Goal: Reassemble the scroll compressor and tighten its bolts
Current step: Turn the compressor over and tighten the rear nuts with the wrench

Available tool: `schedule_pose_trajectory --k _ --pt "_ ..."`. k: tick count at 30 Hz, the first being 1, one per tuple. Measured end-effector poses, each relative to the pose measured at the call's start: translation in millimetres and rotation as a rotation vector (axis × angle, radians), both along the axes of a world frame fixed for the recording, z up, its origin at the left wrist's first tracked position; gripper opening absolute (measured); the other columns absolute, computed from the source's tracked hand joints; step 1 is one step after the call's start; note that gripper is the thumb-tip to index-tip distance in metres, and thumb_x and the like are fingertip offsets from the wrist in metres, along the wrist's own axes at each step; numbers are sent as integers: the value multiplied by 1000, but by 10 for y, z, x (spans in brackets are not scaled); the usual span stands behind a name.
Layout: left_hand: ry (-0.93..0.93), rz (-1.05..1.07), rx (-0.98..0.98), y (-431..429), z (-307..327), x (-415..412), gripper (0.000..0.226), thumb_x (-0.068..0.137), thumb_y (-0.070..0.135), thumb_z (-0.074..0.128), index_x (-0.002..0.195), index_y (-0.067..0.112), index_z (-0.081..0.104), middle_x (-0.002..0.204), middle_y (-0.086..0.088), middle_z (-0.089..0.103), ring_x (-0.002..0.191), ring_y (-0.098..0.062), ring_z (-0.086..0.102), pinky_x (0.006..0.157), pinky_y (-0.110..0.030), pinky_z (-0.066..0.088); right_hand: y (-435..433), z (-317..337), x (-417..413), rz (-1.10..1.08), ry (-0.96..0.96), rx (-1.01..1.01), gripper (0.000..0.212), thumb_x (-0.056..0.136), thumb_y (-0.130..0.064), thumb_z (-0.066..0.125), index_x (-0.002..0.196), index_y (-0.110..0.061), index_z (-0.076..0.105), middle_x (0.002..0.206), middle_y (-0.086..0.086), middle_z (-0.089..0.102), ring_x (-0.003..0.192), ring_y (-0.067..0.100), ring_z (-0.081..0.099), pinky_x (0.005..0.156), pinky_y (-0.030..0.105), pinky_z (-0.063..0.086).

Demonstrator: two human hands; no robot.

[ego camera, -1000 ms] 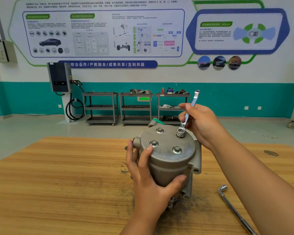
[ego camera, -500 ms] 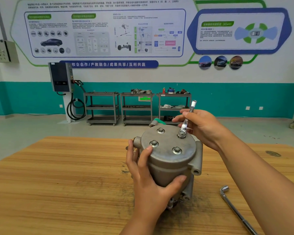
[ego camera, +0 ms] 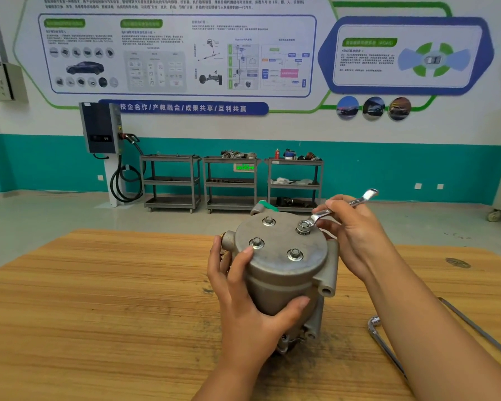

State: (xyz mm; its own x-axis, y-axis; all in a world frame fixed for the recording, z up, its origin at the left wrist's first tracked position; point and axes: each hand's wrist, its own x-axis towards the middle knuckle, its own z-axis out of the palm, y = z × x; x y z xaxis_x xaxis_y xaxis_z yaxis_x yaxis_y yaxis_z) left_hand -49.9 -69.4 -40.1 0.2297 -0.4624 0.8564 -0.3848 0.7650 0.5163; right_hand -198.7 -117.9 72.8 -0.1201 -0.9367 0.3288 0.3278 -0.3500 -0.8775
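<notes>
The grey scroll compressor [ego camera: 284, 273] stands upright on the wooden table [ego camera: 99, 299], its round cover facing up with several flanged bolts in it. My left hand [ego camera: 243, 302] grips the housing's near side, thumb and fingers wrapped round it. My right hand [ego camera: 356, 235] holds a small silver wrench [ego camera: 342, 205] whose lower end sits on the far right bolt [ego camera: 302, 227]. The wrench handle points up and to the right, past my fingers.
An L-shaped socket wrench [ego camera: 385, 342] lies on the table to the right of the compressor, partly under my right forearm. Beyond the table are three metal carts [ego camera: 232, 180] with parts and a wall charger [ego camera: 102, 128].
The wrench handle has swung from nearly upright to pointing up and right, turning on the far right bolt. My right hand moved with it; my left hand kept its grip.
</notes>
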Motion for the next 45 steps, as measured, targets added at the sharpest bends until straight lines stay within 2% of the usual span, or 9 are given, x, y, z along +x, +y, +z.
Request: schedule_pose_trajectory --k 6,10,13,18,26,31,33,40,45 --pt "-15 11 -11 -5 -6 -4 81 60 55 76 127 52 31 155 16 3 143 -1 14 106 -8 26 151 -146 -16 -71 -77 -79 22 93 -4 50 77 -18 55 65 -4 65 59 9 58 65 26 43" --pt "-11 31 -20 -2 -2 -9 81 60 55 76 127 51 32 154 19 3 143 0 14 106 -19 28 282 -250 25 -131 -40 -173 40 92 -2 51 64 -26 65 68 -8 64 64 6 57 68 25 44" --pt "-4 41 -34 2 6 -12 80 60 55 75 127 47 33 154 21 3 141 5 13 105 -6 25 393 -331 93 -204 11 -282 41 91 1 54 63 -27 66 68 -11 64 67 3 59 65 17 49" --pt "-4 51 -43 2 6 -12 82 60 54 75 129 42 32 153 21 3 141 6 13 106 -5 22 504 -380 168 -305 92 -364 47 88 6 56 63 -33 66 77 -11 68 78 5 63 73 17 50" --pt "-1 53 -35 8 2 -15 80 61 54 75 128 44 32 155 18 2 142 2 14 108 -10 25 673 -429 257 -481 374 -547 7 85 -18 59 80 -23 60 93 -11 65 91 10 62 77 20 47" --pt "9 49 22 49 12 -30 83 58 53 77 125 62 30 155 19 0 145 -15 20 103 -45 44 725 -393 318 -639 682 -704 13 77 -21 69 80 -16 57 94 -6 60 91 15 60 77 46 49" --pt "14 51 42 64 22 -40 83 57 53 78 125 64 29 155 19 1 144 -16 21 97 -54 48 730 -393 350 -715 787 -762 12 72 -13 72 77 -8 62 93 -1 63 88 14 59 74 46 49" --pt "36 25 32 55 14 -44 84 57 51 80 125 63 31 155 20 0 141 -30 31 94 -54 50 754 -399 357 -759 916 -987 17 83 -13 64 76 0 72 87 9 72 78 24 68 71 35 50" --pt "34 38 32 34 -8 -30 83 58 55 79 126 63 31 156 17 1 142 -28 29 98 -52 48 745 -327 322 -791 959 -1064 12 80 -6 64 77 -2 74 89 8 73 78 22 69 70 34 48"
